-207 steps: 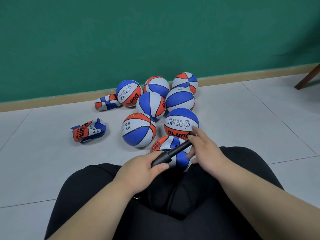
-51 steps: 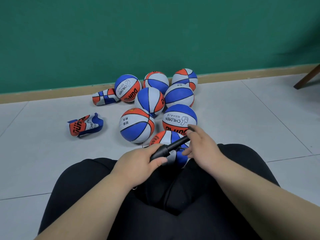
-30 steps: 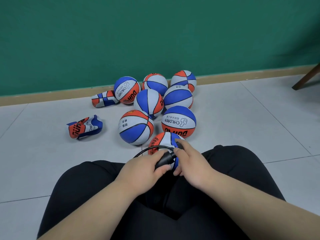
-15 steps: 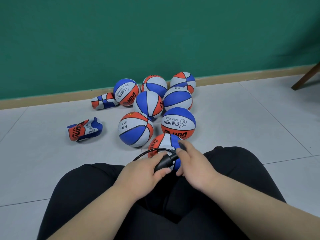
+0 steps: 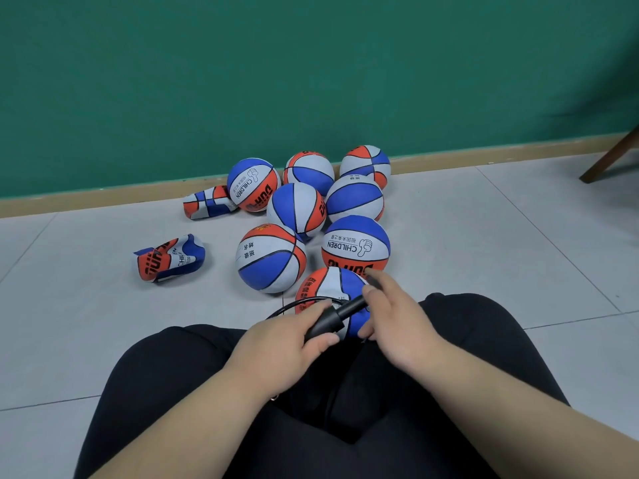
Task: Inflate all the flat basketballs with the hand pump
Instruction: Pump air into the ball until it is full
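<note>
A black hand pump [image 5: 333, 318] lies across a red, white and blue basketball [image 5: 328, 286] between my knees. My left hand [image 5: 283, 344] grips the pump's barrel. My right hand [image 5: 394, 323] holds the pump's handle end, fingers curled over it. A thin black hose [image 5: 294, 304] loops from the pump over the ball. Several round basketballs [image 5: 271, 257] lie in a cluster beyond it. Two flat, folded basketballs lie on the floor: one [image 5: 169, 259] at the left, another [image 5: 207, 202] by the wall.
I sit on a grey tiled floor [image 5: 484, 243], my black-trousered legs [image 5: 173, 392] spread at the bottom. A green wall [image 5: 311, 63] with a wooden skirting stands behind the balls. A brown wooden furniture leg [image 5: 612, 157] leans in at the far right.
My right hand has drawn the pump handle out a little from the barrel since half a second ago, after pushing it in earlier. The left hand stays on the barrel.
</note>
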